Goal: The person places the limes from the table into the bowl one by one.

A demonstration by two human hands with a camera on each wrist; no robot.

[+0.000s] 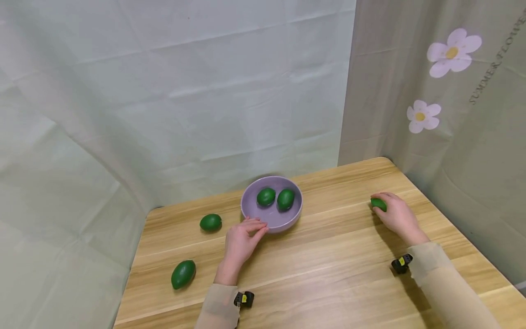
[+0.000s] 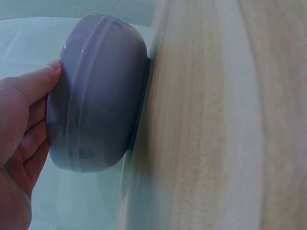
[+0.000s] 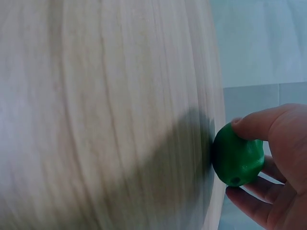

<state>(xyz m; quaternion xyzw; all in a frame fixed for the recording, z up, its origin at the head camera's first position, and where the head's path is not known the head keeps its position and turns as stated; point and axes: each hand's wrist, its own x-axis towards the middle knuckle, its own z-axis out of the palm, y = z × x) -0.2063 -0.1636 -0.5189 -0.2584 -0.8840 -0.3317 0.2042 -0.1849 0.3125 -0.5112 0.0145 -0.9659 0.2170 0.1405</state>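
Head view: bright, soft, fairly even light
Tabletop [image 1: 320, 278]: pale sheen across the near middle
Right sleeve [image 1: 456, 288]: soft shadow to its left
Bowl [image 2: 103, 91]: dim in the left wrist view, faint glints
Right wrist view: dim, broad soft shadow, tabletop edge bowed, grain blurred

A light-brown, wood-grained table [image 1: 324, 274] is carrying a round, glossy lavender bowl [image 1: 269, 216] near its far edge. An oval, glossy dark-green fruit [image 1: 211, 222] is lying left of the bowl, and a second green fruit [image 1: 183, 274] is lying nearer the left edge. Toward the right edge, a third green fruit [image 3: 238, 155] is being held, its contact with the wood being unclear.
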